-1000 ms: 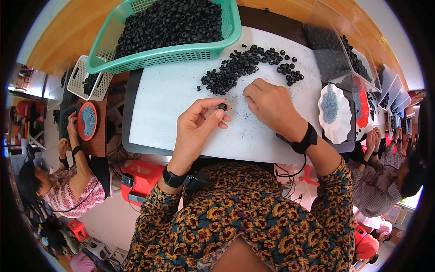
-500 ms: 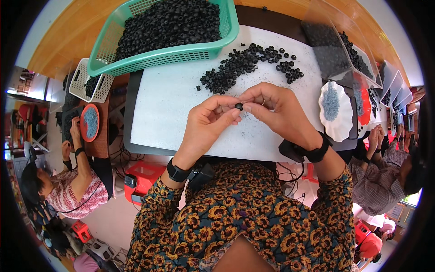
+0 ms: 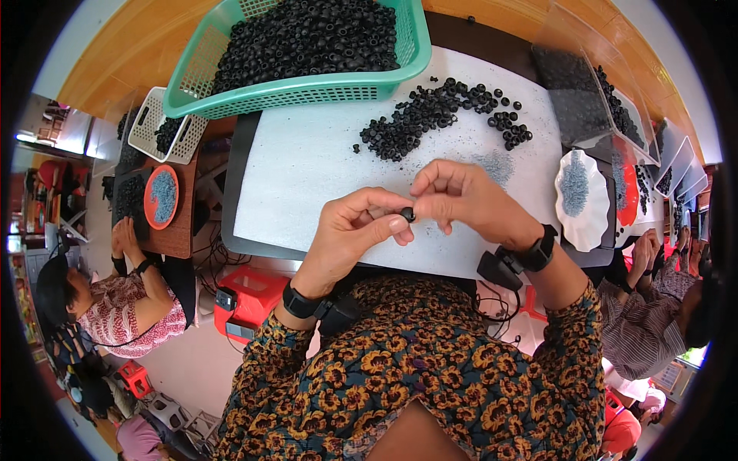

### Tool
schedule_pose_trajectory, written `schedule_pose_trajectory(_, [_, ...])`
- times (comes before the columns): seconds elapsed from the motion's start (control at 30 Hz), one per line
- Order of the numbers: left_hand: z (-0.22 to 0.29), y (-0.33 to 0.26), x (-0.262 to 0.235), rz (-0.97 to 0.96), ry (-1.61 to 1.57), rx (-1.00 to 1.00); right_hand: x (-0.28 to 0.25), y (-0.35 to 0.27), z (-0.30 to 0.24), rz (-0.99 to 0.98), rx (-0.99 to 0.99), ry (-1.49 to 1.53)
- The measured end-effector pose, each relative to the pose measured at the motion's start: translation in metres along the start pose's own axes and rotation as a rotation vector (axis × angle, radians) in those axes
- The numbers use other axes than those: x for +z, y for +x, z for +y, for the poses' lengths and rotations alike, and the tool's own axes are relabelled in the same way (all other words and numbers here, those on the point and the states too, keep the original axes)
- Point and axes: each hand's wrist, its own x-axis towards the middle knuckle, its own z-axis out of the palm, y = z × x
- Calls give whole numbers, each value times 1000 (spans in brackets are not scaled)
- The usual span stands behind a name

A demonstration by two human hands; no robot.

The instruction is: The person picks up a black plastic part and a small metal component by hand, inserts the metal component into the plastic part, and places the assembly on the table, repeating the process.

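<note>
A small round black piece, bead-like, is pinched between the thumb and fingers of my left hand. My right hand meets it from the right, thumb and curled fingers pressed together at its edge; whatever those fingertips may hold is hidden. Both hands are above the near part of a white mat. Beyond them, a loose heap of similar black pieces is spread over the mat. Partly behind my right hand lies a small patch of blue-grey bits.
A green basket full of black pieces stands at the far left. On the right are a white scalloped dish of blue-grey bits and a clear bin of black pieces. People work at both sides; a red stool stands lower left.
My hands have come slightly nearer to me, with the black piece still in the left. The right hand has turned, its fingers curling more. The blue-grey patch behind it now shows.
</note>
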Motion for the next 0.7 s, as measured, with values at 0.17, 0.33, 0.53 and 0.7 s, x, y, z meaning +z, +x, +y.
schedule_pose_trajectory(0.17, [7,-2,-9,145,84,57,-3,24,-3,289,-250,-610])
schedule_pose_trajectory(0.33, [7,-1,-19,262,83,88,0,39,12,402,-539,-1137])
schedule_pose_trajectory(0.53, [4,-3,-23,262,85,90,5,43,13,392,-502,-1300])
schedule_pose_trajectory(0.7, [3,-2,-21,258,112,89,1,48,18,372,-530,-1280])
